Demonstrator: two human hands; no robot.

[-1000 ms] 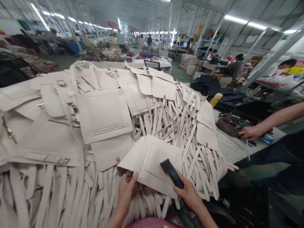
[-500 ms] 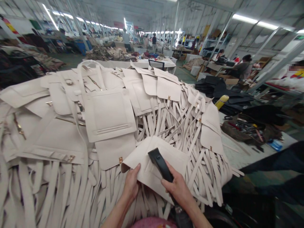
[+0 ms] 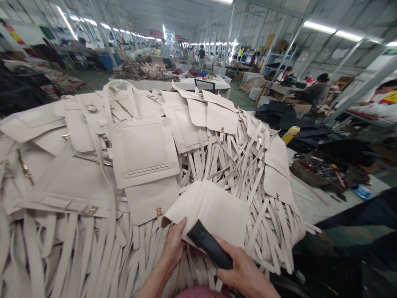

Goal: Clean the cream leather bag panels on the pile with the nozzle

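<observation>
My left hand [image 3: 174, 244] grips the near edge of a cream leather bag panel [image 3: 217, 209], with its thumb on top. That panel lies on a big heap of cream bag pieces and straps [image 3: 139, 153]. My right hand [image 3: 245, 271] is wrapped round a black hand-held tool [image 3: 209, 244]. The tool's head rests on the panel's near edge, pointing up and left towards my left hand.
To the right stand a pile of black material [image 3: 291, 120], a yellow-capped bottle [image 3: 290, 134] and a heap of small tools [image 3: 322, 169] on a white table. Other people work at benches far back and at the right [image 3: 316, 85].
My right hand has drawn the black tool back towards me, from the panel's middle to its near edge. The other person's arm seen at the right one second ago is gone.
</observation>
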